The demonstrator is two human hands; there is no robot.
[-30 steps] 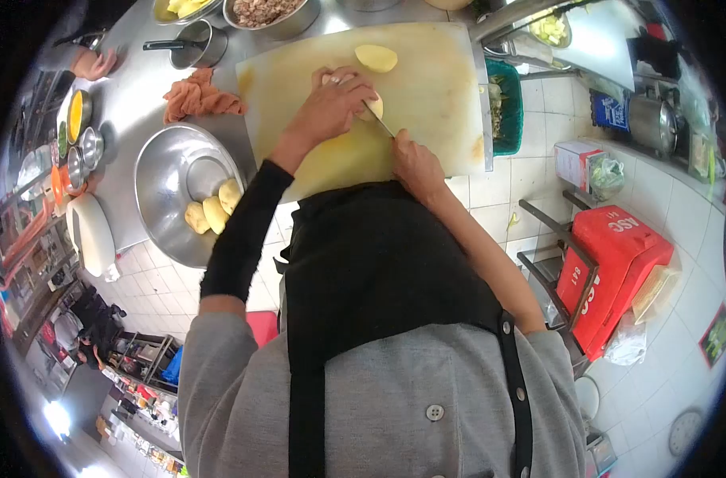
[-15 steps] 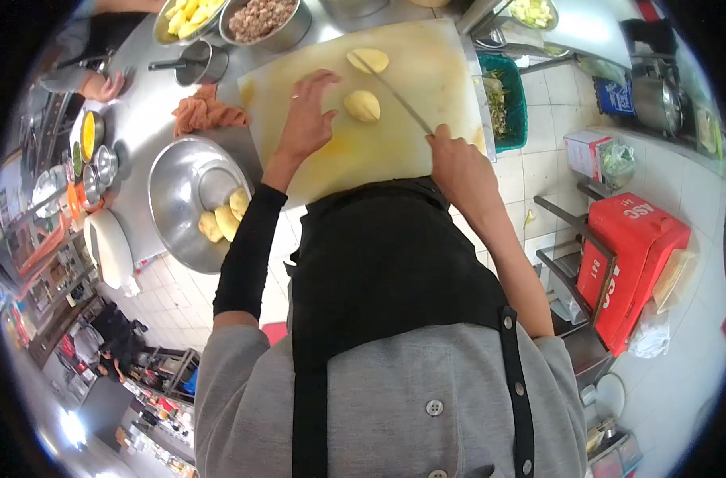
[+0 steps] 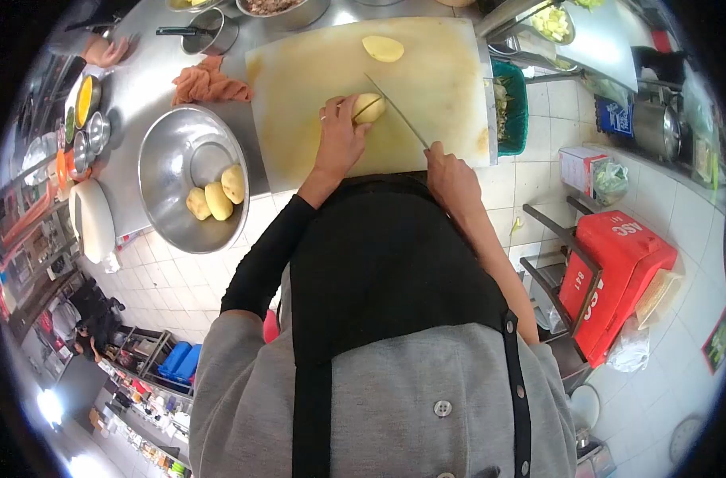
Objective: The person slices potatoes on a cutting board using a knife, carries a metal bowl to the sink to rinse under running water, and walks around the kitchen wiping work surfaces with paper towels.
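Observation:
My left hand [image 3: 341,137] is closed on a peeled potato [image 3: 372,109] on the worn, yellowish cutting board [image 3: 299,80]. A dark line runs across the top of that potato. In my right hand [image 3: 454,177] is the handle of a knife [image 3: 407,122], its thin blade slanting up and left, just right of the potato. Whether blade and potato touch, I cannot tell. Farther back on the board lies a flat-looking potato piece [image 3: 383,48], apart from both hands.
A steel bowl [image 3: 160,171] with several peeled potatoes [image 3: 218,201] stands left of the board, near an orange cloth [image 3: 209,84] and a small pot [image 3: 219,36]. A green bin [image 3: 513,111] is at the right. Another person's hand [image 3: 105,52] shows at upper left.
My left hand has come down and right and closed on the nearer potato. The knife has left the farther potato piece and now sits beside the held one.

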